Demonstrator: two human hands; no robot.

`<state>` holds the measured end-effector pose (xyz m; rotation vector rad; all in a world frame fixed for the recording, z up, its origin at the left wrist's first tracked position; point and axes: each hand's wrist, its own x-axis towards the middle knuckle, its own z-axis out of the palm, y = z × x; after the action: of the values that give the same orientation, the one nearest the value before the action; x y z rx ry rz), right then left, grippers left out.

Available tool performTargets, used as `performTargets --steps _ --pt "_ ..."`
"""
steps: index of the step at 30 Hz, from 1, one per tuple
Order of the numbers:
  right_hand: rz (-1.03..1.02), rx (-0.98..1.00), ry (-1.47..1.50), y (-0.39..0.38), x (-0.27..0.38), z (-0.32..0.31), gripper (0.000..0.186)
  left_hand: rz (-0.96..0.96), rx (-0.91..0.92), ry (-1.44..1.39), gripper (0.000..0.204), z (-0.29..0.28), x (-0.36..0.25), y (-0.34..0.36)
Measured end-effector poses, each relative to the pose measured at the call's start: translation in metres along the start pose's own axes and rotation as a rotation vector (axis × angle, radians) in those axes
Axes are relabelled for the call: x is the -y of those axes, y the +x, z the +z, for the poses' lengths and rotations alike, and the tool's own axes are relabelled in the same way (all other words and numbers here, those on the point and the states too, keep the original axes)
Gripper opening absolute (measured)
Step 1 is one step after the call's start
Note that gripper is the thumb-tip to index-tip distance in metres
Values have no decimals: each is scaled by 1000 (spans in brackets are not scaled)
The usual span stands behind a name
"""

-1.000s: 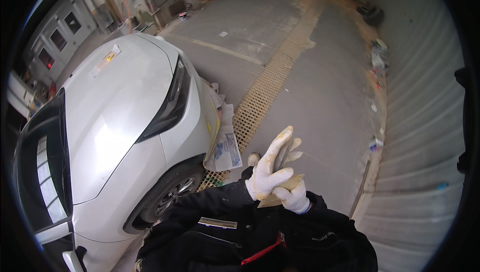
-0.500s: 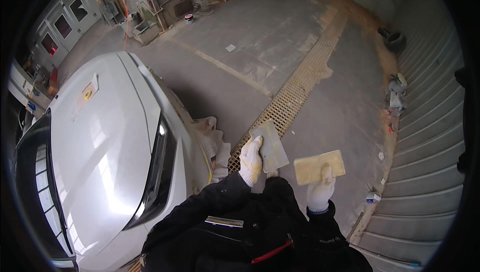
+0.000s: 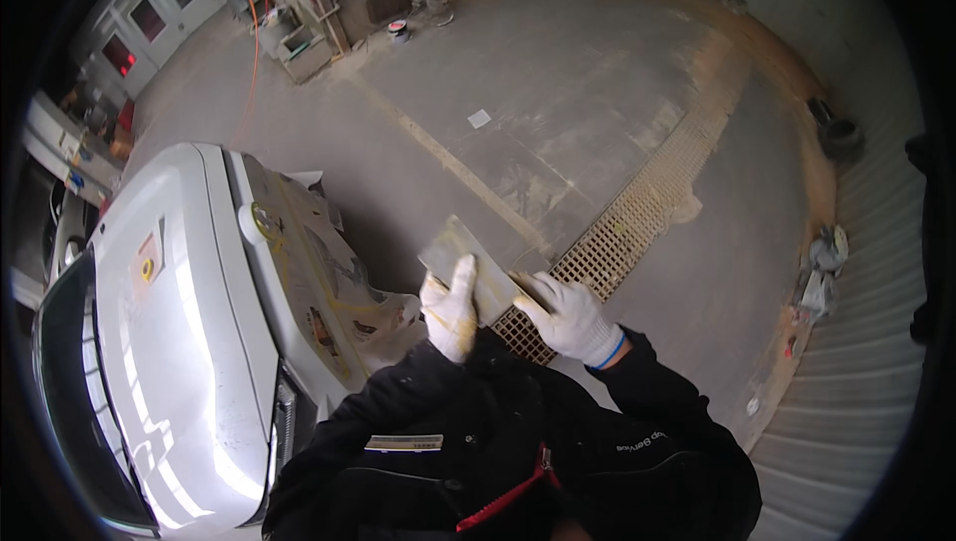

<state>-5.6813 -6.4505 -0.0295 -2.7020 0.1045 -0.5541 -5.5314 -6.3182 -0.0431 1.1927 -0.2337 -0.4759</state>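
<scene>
My left hand, in a white glove with yellowish stains, is closed on a flat grey putty plate, its thumb lying over the face. Yellow smears mark the plate, which is tilted in front of my chest. My right hand, also gloved, grips a tan rectangular putty spreader. Turned nearly edge-on, the spreader meets the plate's right edge or comes very close to it. The fingers behind both tools are partly hidden.
To my left stands a white car with a yellow tape roll on its hood and masking sheeting along its front. A floor grate runs diagonally ahead. Tires and plastic bags lie by the right wall.
Both hands have come together, the right moving left and up with its spreader to the plate. The spreader has turned from face-on to nearly edge-on. My view has shifted.
</scene>
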Motion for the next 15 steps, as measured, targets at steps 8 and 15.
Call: performTargets --steps 8,15 --pt "737 16 1156 157 -205 32 28 76 -151 -23 24 71 25 267" --pt "716 -1003 1046 317 -388 -31 23 -32 1090 672 54 189 57 397"
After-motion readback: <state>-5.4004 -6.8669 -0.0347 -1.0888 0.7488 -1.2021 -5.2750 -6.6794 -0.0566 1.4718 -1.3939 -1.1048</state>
